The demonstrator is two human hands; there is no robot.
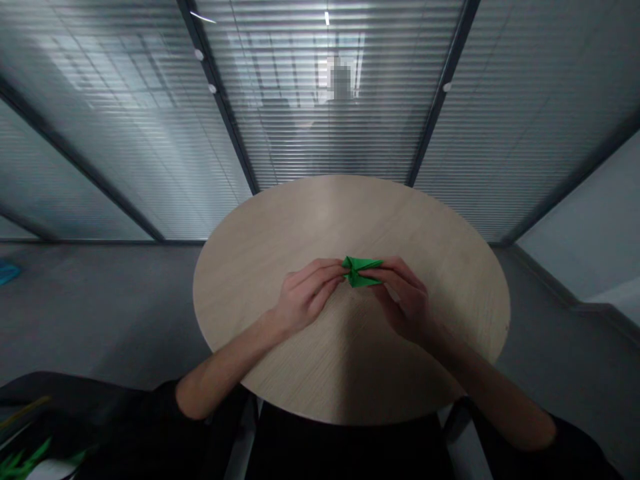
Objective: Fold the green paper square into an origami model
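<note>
A small piece of folded green paper [357, 277] is held between my two hands over the middle of the round table [320, 213]. My left hand [311, 292] pinches its left end between thumb and fingertips. On the other side, my right hand [403, 293] grips the right end, with the fingers partly over the paper. Several creased, pointed folds show on the paper's visible face. Its underside and the parts beneath my fingertips are hidden.
Beyond the table stands a glass wall with blinds [330, 133] and dark frames. A blue item [7, 271] lies on the floor [100, 293] at far left. A dark chair [65, 387] and some green leaves [27, 460] are at lower left.
</note>
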